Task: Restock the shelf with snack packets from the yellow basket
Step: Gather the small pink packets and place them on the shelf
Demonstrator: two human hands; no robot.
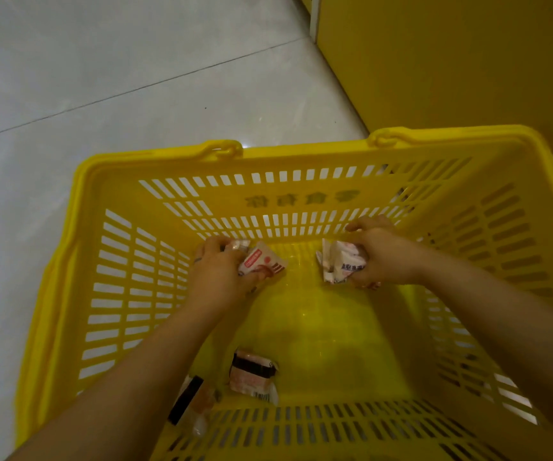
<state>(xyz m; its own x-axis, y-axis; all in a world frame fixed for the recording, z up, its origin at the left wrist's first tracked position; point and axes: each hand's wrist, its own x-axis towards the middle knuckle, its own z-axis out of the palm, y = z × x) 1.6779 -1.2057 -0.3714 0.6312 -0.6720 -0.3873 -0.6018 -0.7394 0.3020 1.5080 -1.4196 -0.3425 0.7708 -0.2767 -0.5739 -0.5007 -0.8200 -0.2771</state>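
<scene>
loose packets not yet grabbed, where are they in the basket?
Head view: two loose packets lie on the yellow basket floor at its near end, left of centre, one partly hidden under the left forearm, well behind both hands.

Shop, yellow shopping basket (168,161), snack packets (253,375), tiled floor (102,78)

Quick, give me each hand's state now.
Left hand: closed on white-and-red snack packets inside the yellow basket.
Right hand: closed on white snack packets.
</scene>
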